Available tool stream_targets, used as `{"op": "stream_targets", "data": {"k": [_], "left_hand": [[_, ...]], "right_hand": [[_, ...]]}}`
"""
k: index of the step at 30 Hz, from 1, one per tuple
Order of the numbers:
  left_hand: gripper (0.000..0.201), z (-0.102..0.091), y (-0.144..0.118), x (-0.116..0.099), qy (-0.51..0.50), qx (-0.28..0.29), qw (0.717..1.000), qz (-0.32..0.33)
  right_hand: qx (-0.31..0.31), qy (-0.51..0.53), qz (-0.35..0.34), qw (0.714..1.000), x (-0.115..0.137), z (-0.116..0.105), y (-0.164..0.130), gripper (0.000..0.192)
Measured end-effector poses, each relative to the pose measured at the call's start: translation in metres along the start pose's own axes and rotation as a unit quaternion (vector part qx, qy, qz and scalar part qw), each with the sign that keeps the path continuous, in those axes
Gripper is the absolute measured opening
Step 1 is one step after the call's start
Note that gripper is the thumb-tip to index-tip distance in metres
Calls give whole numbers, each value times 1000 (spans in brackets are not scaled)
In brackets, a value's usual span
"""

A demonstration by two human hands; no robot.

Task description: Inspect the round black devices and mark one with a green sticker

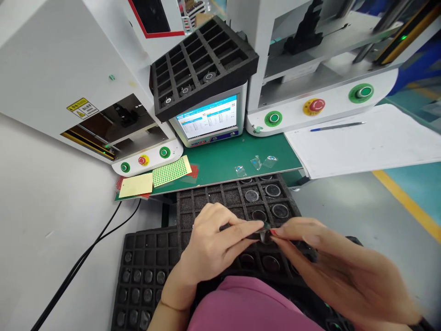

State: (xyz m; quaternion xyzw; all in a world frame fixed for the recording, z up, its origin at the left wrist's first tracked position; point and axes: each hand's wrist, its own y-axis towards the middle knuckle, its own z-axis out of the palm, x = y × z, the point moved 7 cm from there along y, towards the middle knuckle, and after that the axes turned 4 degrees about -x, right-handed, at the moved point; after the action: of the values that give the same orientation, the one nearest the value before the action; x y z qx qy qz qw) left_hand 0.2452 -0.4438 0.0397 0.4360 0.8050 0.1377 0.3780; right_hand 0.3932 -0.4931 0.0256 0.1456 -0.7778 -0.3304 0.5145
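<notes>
My left hand (215, 246) and my right hand (330, 259) meet over a black foam tray (203, 200) on my lap. Together the fingertips pinch a small round dark part (265, 236) between them. The left thumb and forefinger grip it from the left, and the right fingertips touch it from the right. The tray's cells hold several round lens-like parts (273, 190). A second black foam tray (141, 276) with several small parts lies lower left, under my left wrist.
A green mat (220, 161) holds a sheet of green dot stickers (171, 171), a yellow note (136, 185) and clear film scraps (255, 162). Behind stand white machines with buttons, a screen unit (208, 117) bearing another foam tray (203, 59), and papers with a pen (337, 126). Black cables (82, 257) run down left.
</notes>
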Motion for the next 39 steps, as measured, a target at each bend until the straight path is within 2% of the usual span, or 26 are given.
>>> {"op": "stream_targets", "data": {"k": [2,6,9,11,13,15,18,21,26,30,33,36,39], "left_hand": [[17,2,0,0,9,-6,1000,-6],[18,5,-2,11,48,-31,997,-46],[16,-10,-14,42,84,-138,977,-137],[16,-24,-30,68,81,-217,950,-211],[16,-29,-48,92,30,-242,927,-283],[17,-23,-67,112,-54,-221,905,-359],[22,-7,-96,130,-172,-186,846,-468],[28,0,-120,137,-214,-191,795,-534],[29,-4,-138,143,-219,-202,773,-560],[32,-6,-139,146,-225,-215,761,-569],[33,-4,-136,144,-241,-217,759,-565],[34,0,-137,141,-269,-218,751,-563],[39,6,-141,135,-299,-220,735,-568]], "right_hand": [[-5,2,-17,1000,3,1,2,38],[-26,-25,-25,999,8,8,-6,36],[-12,-4,-11,1000,-7,14,-14,38],[-28,-21,18,999,-40,10,-16,32],[-63,-65,65,994,-91,4,-16,21],[-66,-85,82,991,-143,7,-14,21],[-7,-109,102,989,-205,31,-11,18],[50,-115,123,984,-242,62,-8,30],[130,-106,157,973,-279,100,14,35],[182,-101,177,962,-292,120,29,31],[185,-92,193,959,-289,126,35,29],[160,-69,206,963,-273,119,42,27],[117,-22,210,970,-237,100,44,27]]}}
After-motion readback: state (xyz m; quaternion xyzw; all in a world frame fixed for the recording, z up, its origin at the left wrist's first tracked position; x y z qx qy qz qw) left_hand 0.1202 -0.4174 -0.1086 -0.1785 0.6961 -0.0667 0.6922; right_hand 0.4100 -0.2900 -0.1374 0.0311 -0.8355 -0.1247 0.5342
